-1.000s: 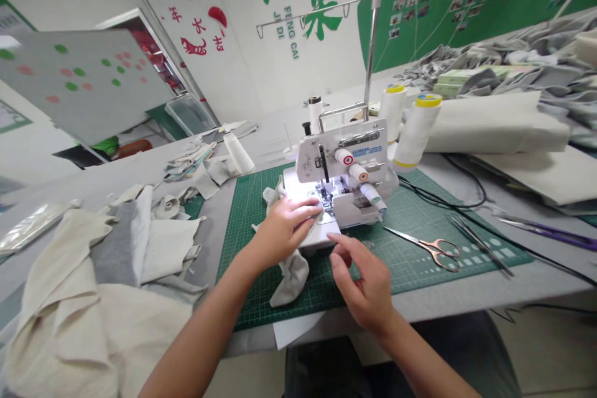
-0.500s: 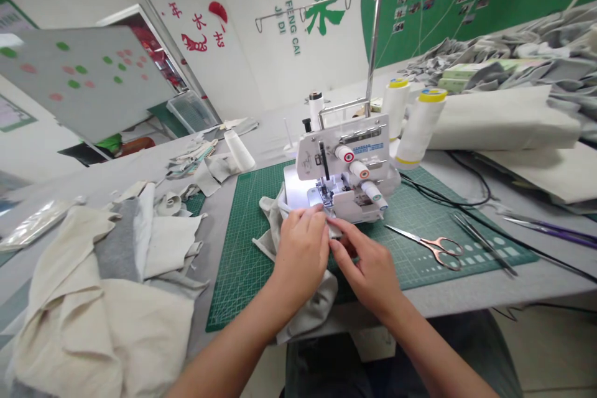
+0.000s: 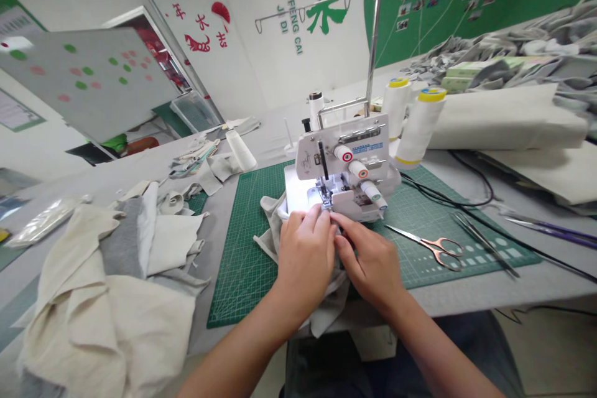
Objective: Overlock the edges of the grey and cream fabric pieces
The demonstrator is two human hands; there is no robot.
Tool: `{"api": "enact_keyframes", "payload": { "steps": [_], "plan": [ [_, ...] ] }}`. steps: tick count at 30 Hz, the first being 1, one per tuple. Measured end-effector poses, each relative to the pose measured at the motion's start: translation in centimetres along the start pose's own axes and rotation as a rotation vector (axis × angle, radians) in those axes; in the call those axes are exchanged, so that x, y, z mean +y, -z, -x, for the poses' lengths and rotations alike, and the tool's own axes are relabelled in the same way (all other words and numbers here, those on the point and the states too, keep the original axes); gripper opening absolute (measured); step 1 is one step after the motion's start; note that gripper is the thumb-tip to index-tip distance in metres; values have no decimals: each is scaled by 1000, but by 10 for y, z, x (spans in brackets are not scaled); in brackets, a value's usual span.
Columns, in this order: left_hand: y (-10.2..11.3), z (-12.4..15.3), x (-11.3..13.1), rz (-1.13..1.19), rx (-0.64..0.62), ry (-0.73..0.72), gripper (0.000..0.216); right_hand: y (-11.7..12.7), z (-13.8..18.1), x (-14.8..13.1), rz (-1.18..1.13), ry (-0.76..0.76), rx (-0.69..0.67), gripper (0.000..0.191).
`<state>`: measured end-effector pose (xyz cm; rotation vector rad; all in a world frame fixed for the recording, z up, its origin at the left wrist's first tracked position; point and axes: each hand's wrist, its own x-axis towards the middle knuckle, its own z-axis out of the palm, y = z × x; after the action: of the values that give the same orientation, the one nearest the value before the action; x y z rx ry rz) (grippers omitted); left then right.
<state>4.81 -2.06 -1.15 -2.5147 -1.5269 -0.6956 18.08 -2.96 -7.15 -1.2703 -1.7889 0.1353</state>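
Note:
A small white overlock sewing machine (image 3: pixel 345 168) stands on a green cutting mat (image 3: pixel 242 261). A piece of pale grey cloth (image 3: pixel 273 233) lies at the machine's front and hangs over the table edge. My left hand (image 3: pixel 305 255) rests on this cloth just in front of the needle, fingers curled down onto it. My right hand (image 3: pixel 368 261) is beside it, fingertips pinching the same cloth close to the presser foot. The cloth under both hands is mostly hidden.
Scissors with pink handles (image 3: pixel 431 245) and tweezers (image 3: pixel 482 242) lie on the mat to the right. Two white thread cones (image 3: pixel 420 124) stand behind the machine. Piles of cream and grey fabric (image 3: pixel 107 286) fill the left; rolled cloth (image 3: pixel 504 118) and cables lie at the right.
My right hand has moved in from the air to the cloth beside the left hand. Both hands drew the cloth toward me, and more of it hangs over the table edge.

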Motion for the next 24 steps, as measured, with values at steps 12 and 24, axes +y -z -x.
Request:
{"api": "enact_keyframes", "payload": {
  "steps": [12, 24],
  "plan": [
    [-1, 0, -5, 99, 9, 81, 27, -6, 3, 0, -48, -7, 33, 34],
    [5, -22, -38, 207, 202, 126, 26, -14, 4, 4, -70, -77, 44, 34]
  ]
}}
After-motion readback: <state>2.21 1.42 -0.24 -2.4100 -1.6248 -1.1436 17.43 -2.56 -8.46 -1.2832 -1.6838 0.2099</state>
